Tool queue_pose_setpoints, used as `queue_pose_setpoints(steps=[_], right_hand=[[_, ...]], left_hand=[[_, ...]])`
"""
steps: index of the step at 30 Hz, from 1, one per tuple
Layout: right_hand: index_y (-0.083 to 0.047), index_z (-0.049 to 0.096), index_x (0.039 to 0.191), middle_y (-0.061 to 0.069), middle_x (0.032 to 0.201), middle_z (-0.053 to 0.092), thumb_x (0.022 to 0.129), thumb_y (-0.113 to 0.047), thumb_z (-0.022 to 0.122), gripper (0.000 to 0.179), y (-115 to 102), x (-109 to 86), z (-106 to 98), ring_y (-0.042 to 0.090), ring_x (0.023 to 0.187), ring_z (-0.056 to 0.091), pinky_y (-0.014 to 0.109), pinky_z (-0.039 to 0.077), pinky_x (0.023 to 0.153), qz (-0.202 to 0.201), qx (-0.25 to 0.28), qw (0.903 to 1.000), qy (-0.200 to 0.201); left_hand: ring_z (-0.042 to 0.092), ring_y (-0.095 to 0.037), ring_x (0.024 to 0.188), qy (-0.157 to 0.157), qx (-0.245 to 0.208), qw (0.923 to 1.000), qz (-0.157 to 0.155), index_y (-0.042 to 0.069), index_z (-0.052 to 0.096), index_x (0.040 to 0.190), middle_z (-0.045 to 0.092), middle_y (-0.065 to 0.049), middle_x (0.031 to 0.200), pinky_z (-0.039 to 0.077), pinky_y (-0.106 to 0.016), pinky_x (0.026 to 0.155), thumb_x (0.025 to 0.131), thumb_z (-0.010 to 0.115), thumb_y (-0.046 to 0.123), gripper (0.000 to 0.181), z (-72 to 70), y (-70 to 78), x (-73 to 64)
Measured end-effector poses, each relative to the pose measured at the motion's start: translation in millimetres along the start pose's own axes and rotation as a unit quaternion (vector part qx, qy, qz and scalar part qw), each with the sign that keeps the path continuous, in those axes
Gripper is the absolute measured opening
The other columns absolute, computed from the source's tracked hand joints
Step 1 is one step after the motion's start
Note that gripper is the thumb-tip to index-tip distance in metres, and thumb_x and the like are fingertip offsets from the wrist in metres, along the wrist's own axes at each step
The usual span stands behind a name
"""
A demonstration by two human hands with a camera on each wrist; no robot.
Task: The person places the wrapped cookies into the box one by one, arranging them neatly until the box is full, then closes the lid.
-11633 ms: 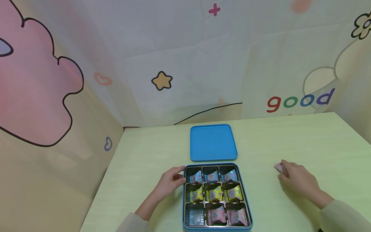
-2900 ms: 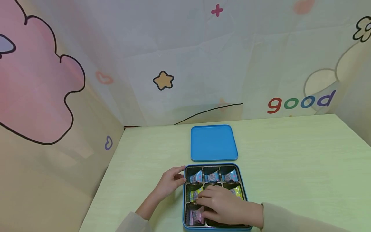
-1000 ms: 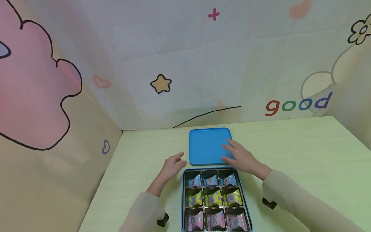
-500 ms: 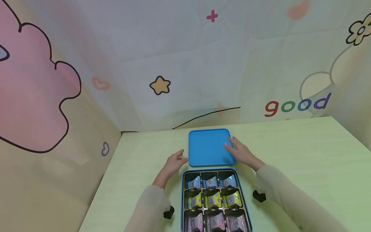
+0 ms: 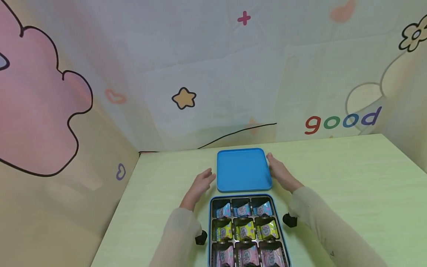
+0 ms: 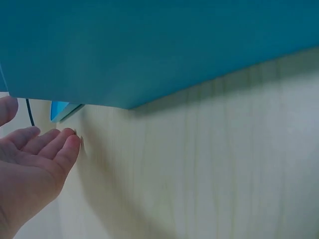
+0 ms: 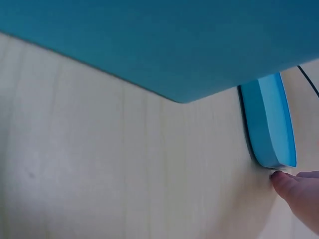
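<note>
A flat blue lid (image 5: 244, 170) lies on the table just behind a blue box (image 5: 241, 195). Inside the box, a dark divided tray holds wrapped candies: a back row of blue ones (image 5: 241, 210), a middle row of yellow ones (image 5: 245, 230) and a front row of pink ones (image 5: 248, 255). My left hand (image 5: 201, 183) is beside the lid's left edge, a small gap away, fingers extended and holding nothing. At the lid's right edge is my right hand (image 5: 279, 171); in the right wrist view its thumb tip (image 7: 281, 181) is right at the lid's corner.
The box's blue side wall (image 6: 124, 50) fills the top of the left wrist view. Behind the pale green table (image 5: 333, 174) stands a printed cloth backdrop (image 5: 217, 66). Both sleeves (image 5: 320, 215) flank the box, each with a black wrist piece (image 5: 290, 220).
The pink candy once in my right hand now sits in the front left compartment. Both hands have left the box for the lid's sides; the right has moved off the lid's top to its edge.
</note>
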State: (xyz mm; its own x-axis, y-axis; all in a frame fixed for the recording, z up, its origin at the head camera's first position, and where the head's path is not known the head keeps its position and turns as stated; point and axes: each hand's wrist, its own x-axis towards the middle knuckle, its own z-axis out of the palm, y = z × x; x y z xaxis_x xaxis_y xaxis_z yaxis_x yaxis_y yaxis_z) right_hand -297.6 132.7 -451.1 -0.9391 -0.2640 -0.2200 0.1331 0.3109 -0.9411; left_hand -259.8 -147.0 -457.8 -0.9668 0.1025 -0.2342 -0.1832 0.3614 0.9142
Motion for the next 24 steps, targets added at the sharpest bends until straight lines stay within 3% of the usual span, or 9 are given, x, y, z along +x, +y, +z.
queue_pose_setpoints(steps=[9,18,24], right_hand=[[-0.006,-0.004,0.142,0.023,0.146,-0.009,0.090,-0.056,0.009,0.073,-0.6,-1.5,-1.0,0.041,0.132,0.000,0.051,0.009,0.107,-0.004,0.080,0.9968,-0.005],[-0.004,-0.007,0.141,0.022,0.147,-0.004,0.089,-0.057,0.023,0.080,2.9,-0.5,-3.0,0.037,0.134,0.004,0.047,0.013,0.108,0.011,0.122,0.9925,0.005],[-0.004,0.000,0.142,0.024,0.146,0.008,0.095,-0.031,0.036,0.065,7.5,-0.4,-4.0,0.036,0.131,0.021,0.045,0.024,0.105,0.015,0.148,0.9883,0.032]], left_hand=[[0.036,-0.034,0.125,0.005,-0.023,0.9994,-0.025,0.002,0.024,0.139,0.030,-0.020,0.140,0.036,-0.044,0.098,0.094,0.039,0.022,0.051,3.9,3.2,4.5],[0.033,-0.031,0.128,-0.024,-0.053,0.9975,-0.039,-0.002,0.026,0.137,0.032,-0.019,0.140,0.036,-0.042,0.099,0.093,0.042,0.014,0.050,3.8,1.5,6.7],[0.037,-0.030,0.126,-0.033,-0.085,0.9953,-0.034,-0.003,0.026,0.137,0.034,-0.019,0.138,0.038,-0.041,0.097,0.092,0.042,0.010,0.049,2.0,-3.5,7.6]])
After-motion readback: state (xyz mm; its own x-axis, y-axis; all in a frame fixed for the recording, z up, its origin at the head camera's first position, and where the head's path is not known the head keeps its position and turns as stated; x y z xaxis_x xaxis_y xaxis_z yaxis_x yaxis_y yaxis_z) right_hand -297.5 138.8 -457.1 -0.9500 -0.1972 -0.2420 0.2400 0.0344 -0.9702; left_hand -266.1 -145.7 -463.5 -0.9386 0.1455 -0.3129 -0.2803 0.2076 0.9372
